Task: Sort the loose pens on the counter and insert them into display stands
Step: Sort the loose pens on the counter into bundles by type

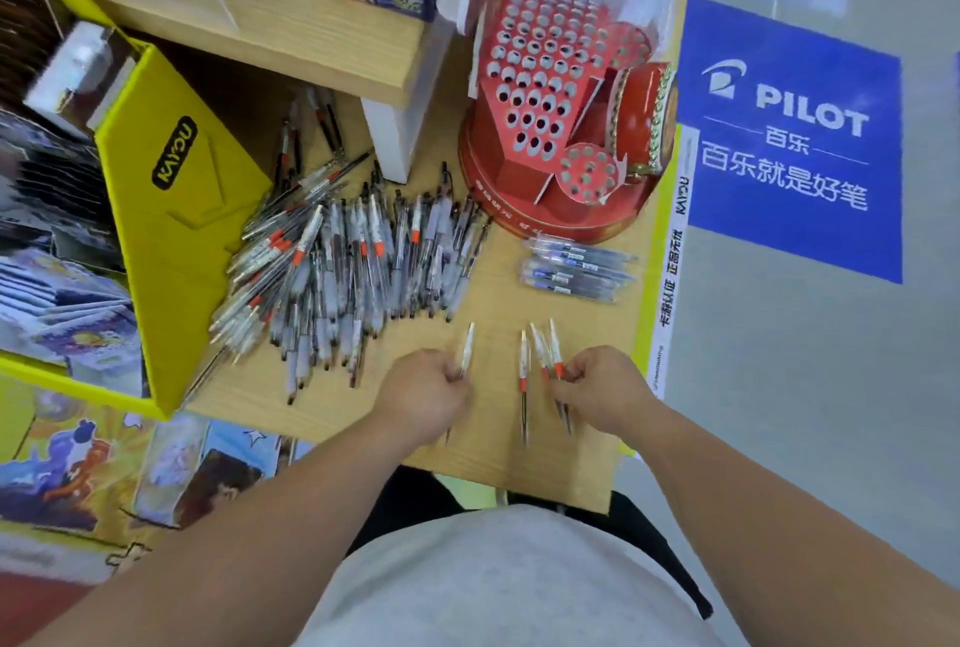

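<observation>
the left hand (pixel 427 389) is pinching a single pen (pixel 466 351) near the front edge of the surface (pixel 498 293). the right hand (pixel 602 389) is gripping a few orange-banded pens (pixel 545 355) beside it. the loose pen pile (pixel 343 256) is lying mid-surface, left of the red display stand (pixel 561 126) by the right edge.

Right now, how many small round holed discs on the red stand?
2. One holed red disc on the red cardboard pen stand, far right beyond the red drum; the other at its near edge. More may be hidden.
</observation>
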